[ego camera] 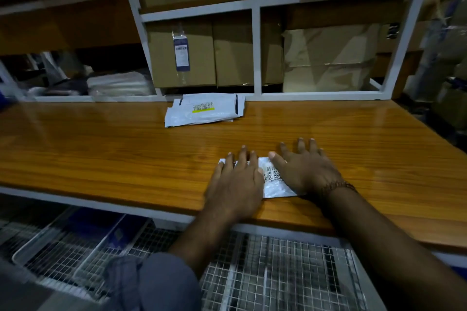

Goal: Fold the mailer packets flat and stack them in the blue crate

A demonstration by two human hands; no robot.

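A small white mailer packet [274, 180] with a barcode label lies flat on the wooden table [101, 149], near the front edge. My left hand [236, 180] presses its left part with straight, spread fingers. My right hand [305, 168] lies flat on its right part, fingers spread onto the wood. A loose pile of white mailer packets [204, 110] sits at the back of the table against the shelf frame. The blue crate is not clearly in view; something blue [101, 225] shows under the table at lower left.
A white shelf frame [256, 45] stands behind the table, holding cardboard boxes [214, 55] and folded plastic bags [118, 83]. Wire mesh baskets [278, 272] sit below the table's front edge. The table's right edge drops off at the far right.
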